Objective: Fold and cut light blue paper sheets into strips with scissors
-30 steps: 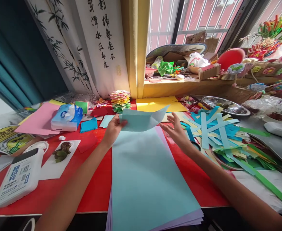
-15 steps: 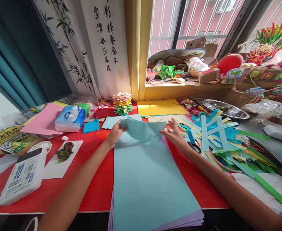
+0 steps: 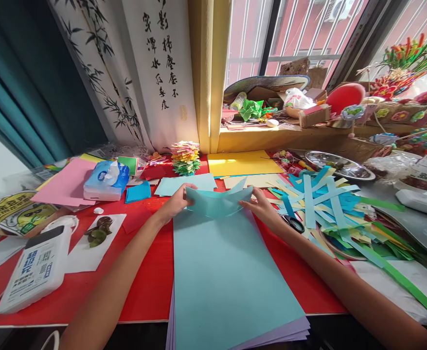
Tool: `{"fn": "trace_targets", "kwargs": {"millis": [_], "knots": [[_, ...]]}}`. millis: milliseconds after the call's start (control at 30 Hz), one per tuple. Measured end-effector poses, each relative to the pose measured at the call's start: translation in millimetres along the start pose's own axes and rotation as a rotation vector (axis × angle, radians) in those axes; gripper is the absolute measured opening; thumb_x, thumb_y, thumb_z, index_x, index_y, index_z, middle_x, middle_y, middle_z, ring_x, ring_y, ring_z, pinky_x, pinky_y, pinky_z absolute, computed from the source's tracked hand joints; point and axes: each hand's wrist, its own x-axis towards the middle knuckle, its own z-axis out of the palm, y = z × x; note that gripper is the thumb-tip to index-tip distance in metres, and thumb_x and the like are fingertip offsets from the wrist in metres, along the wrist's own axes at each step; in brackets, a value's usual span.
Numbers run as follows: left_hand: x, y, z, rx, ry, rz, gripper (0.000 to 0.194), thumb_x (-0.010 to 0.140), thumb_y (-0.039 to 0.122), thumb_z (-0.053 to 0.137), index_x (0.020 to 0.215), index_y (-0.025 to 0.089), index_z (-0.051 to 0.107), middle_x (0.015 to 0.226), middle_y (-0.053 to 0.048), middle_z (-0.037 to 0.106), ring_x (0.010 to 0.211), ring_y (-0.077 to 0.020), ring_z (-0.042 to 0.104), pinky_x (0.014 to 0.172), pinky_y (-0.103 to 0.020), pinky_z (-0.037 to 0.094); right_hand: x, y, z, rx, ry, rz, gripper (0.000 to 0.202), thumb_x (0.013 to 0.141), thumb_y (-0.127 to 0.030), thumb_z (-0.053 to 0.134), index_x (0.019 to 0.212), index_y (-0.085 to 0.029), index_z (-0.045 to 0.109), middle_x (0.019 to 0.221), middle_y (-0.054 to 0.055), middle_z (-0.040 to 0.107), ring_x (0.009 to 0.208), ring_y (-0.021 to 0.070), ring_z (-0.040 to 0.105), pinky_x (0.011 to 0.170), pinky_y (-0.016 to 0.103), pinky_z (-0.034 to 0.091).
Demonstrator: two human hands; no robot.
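Observation:
A small light blue-green paper piece (image 3: pixel 217 203) sags between my two hands, above the far end of a large light blue sheet (image 3: pixel 231 272). My left hand (image 3: pixel 175 204) pinches its left end. At the right end, my right hand (image 3: pixel 262 206) closes its fingers on the paper. Under the large sheet, lilac sheets (image 3: pixel 290 333) show at the near edge. Flat on the table behind my left hand lies another pale blue paper (image 3: pixel 195 183).
The red table (image 3: pixel 148 272) holds a tissue pack (image 3: pixel 106 180), a white device (image 3: pixel 38 267) and pink paper (image 3: pixel 67 182) on the left. Scissors (image 3: pixel 293 223), paper strips (image 3: pixel 319 201) and a metal dish (image 3: pixel 339 165) are on the right. Yellow paper (image 3: pixel 242 163) lies at the back.
My right hand's fingers have closed on the right end of the small paper, where they were spread before. The paper's middle now sags and its far edge curls up. My left hand has shifted slightly.

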Motion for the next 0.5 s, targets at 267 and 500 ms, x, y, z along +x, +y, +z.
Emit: {"fn": "trace_targets", "kwargs": {"millis": [267,500], "knots": [[5.0,0.2,-6.5,-0.015,0.089,0.062,0.023,0.064,0.027,0.056,0.084,0.017,0.054,0.085,-0.003,0.059,0.083,-0.0168,0.053,0.077,-0.029,0.043,5.7,-10.8,1.1,0.155,0.059,-0.068,0.036,0.075,-0.038,0.060,0.091,-0.024,0.031,0.102,0.004,0.057,0.102,0.0175,0.053,0.086,0.035,0.043],[14.5,-1.3,-35.9,0.071,0.388,0.059,0.036,0.064,0.024,0.054,0.100,0.019,0.052,0.097,-0.005,0.062,0.088,-0.0194,0.056,0.076,-0.030,0.044,47.7,-37.5,4.3,0.051,-0.069,0.173,0.025,0.070,-0.021,0.061,0.092,-0.018,0.050,0.082,0.002,0.059,0.073,0.0141,0.059,0.069,0.031,0.050]]}}
